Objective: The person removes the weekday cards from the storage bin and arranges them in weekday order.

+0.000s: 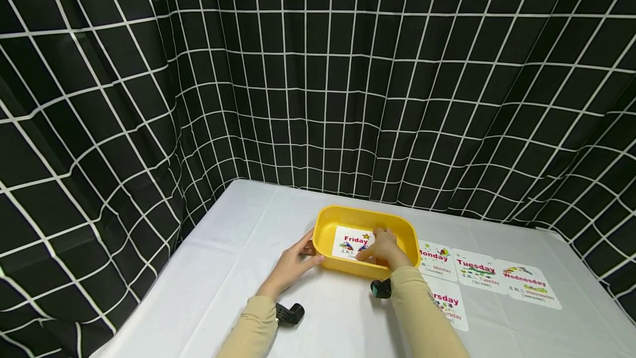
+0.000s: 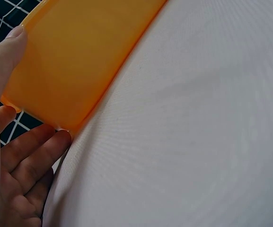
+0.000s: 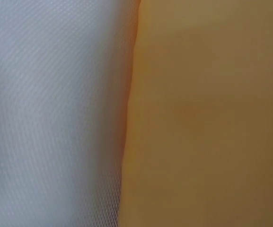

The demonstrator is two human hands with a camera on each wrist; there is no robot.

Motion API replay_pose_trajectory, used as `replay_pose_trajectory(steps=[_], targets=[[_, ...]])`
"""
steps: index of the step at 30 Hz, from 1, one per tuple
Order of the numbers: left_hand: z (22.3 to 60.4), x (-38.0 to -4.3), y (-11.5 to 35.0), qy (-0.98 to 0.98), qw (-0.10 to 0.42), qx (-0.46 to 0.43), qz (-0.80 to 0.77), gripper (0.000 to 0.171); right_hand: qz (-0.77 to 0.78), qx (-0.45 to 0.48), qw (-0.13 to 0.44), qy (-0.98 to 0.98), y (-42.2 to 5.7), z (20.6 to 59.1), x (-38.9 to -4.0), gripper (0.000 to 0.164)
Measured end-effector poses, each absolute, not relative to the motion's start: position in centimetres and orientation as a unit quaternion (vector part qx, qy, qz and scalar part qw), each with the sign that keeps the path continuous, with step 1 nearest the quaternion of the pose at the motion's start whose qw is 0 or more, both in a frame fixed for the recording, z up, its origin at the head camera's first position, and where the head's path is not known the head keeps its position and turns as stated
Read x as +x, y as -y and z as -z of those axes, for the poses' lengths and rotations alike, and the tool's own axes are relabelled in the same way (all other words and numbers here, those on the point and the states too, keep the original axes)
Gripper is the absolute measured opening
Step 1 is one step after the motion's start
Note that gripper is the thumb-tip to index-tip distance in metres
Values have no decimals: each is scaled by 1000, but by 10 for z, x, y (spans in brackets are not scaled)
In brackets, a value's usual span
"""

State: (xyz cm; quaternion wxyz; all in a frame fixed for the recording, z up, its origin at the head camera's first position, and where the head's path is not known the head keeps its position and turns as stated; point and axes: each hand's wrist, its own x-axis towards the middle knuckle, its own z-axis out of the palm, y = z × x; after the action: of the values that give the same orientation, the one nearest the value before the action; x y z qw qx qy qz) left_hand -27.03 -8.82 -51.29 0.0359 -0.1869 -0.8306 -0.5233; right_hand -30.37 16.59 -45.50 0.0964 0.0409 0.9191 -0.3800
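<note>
A yellow plastic basin stands on the white-covered table. At its left end my left hand holds the corner, thumb on the front wall and fingers against the end wall, as the left wrist view also shows on the yellow wall. Inside the basin lies a white "Friday" card with a star and coloured pictures. My right hand reaches in over the front rim and grips this card at its right side; part of the fingers is hidden. Only the basin's outer wall and white cloth appear in the right wrist view.
Right of the basin, a "Monday" card, a "Tuesday" card and a "Wednesday" card lie in a row. Below Monday, a "Thursday" card is partly covered by the right sleeve. A black grid-patterned curtain surrounds the table.
</note>
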Motion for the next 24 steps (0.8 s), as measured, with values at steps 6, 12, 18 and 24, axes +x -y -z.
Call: replay_pose_trajectory(steps=[6, 12, 18, 24], targets=[[514, -270, 89, 829, 40, -191, 523, 77, 367, 37, 87, -925, -167, 456, -306, 93], [514, -270, 89, 830, 43, -192, 521, 77, 374, 49, 85, -922, -167, 458, -307, 89], [514, -270, 88, 829, 45, -193, 523, 77, 371, 60, 75, -924, -167, 458, -309, 86], [515, -271, 88, 831, 37, -185, 524, 77, 379, 62, 66, -921, -167, 458, -308, 81]])
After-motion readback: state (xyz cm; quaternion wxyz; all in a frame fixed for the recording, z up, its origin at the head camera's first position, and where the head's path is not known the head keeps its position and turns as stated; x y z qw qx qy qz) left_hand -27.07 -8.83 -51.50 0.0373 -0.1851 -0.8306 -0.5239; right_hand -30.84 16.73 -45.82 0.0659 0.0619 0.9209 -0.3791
